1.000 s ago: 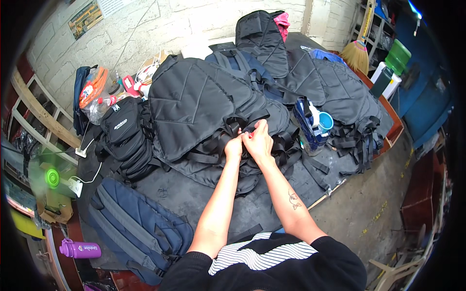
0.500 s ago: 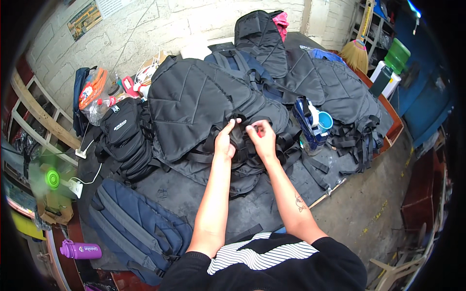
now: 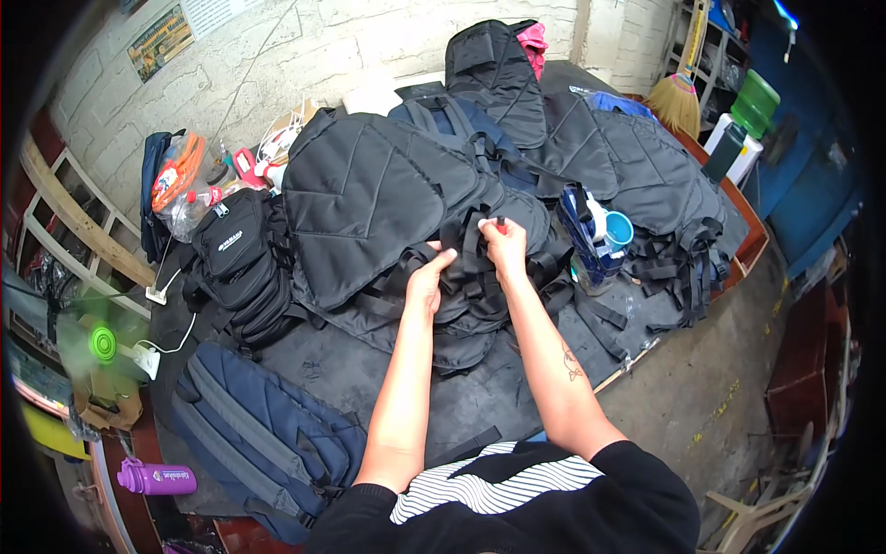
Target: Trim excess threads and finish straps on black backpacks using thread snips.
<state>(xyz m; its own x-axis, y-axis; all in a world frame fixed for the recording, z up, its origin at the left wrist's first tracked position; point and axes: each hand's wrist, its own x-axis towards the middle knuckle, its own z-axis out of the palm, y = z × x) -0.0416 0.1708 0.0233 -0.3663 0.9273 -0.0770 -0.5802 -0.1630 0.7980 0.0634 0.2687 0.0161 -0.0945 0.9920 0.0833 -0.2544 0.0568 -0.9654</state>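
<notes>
At the middle of the table, my left hand (image 3: 427,279) is closed on a black strap (image 3: 449,242), thumb pressed on top. Just right of it and slightly farther off, my right hand (image 3: 505,247) pinches the same cluster of black webbing. A small dark and red thing sticks out by its fingers, too small to name. Under both hands lies a black backpack (image 3: 369,180), its padded panel with stitched lines facing up. More loose straps hang around my fingers and partly hide what they grip.
A blue backpack (image 3: 268,425) and a purple bottle (image 3: 159,477) lie near left. A small black bag (image 3: 231,245) stands left. Right are a blue organizer pouch (image 3: 583,235) with a light-blue cup and more black backpack pieces (image 3: 660,171). A fan (image 3: 103,343) stands at far left.
My right hand has moved up a little, drawing webbing away from the left hand. My left hand has shifted slightly down. The red thing shows less now.
</notes>
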